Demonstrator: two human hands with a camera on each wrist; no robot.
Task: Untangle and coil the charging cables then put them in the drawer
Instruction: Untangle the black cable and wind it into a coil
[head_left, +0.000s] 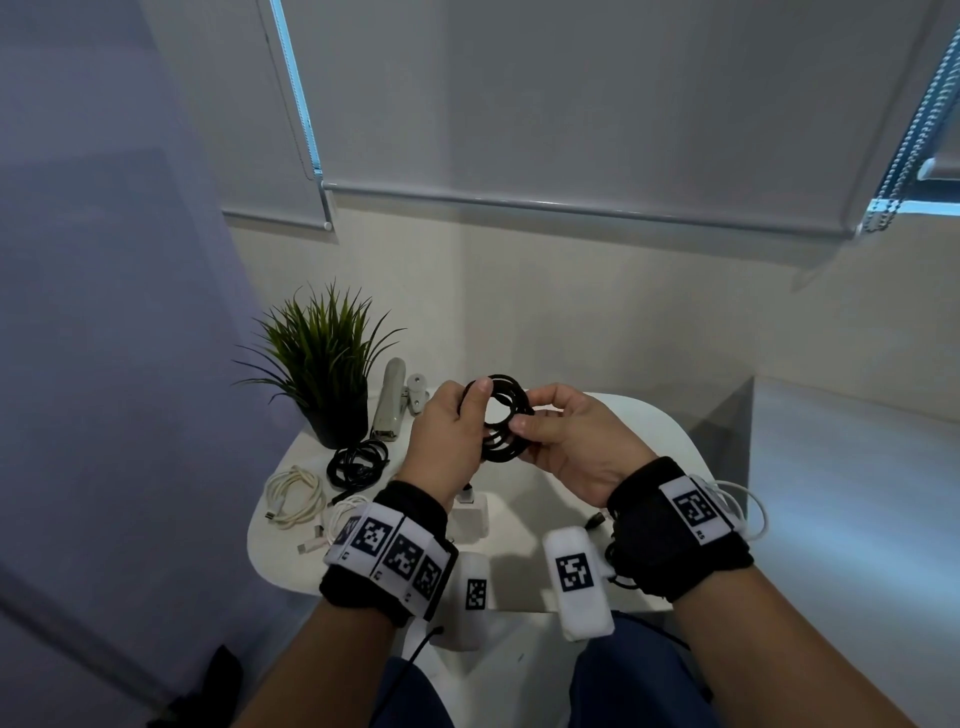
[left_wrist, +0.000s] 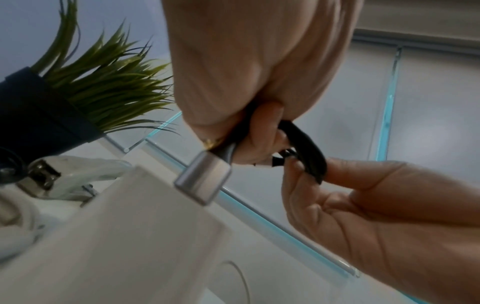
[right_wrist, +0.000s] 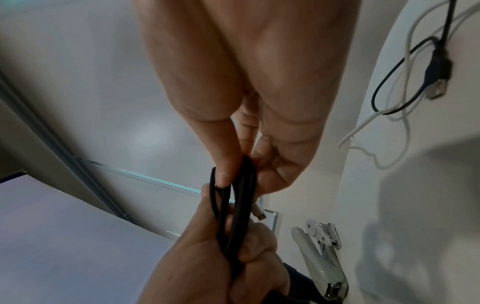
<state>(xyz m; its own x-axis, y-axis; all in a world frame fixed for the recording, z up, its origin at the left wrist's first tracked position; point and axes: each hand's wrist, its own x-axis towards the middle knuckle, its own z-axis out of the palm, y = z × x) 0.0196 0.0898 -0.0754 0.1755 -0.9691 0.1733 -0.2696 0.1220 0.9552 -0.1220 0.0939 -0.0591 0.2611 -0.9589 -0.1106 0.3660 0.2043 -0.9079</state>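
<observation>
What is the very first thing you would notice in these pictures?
Two hands in the middle, held above the white table: the left hand and right hand grip a black cable coil between them. Behind and to the left stands a spiky green plant in a dark pot, with more coiled cables lying before it.

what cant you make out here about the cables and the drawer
- Drawer: in no view.
- Black coil: its ends are hidden by the left hand and right hand in the head view.
- Loose cables at the table's right: hidden behind the right wristband.
</observation>
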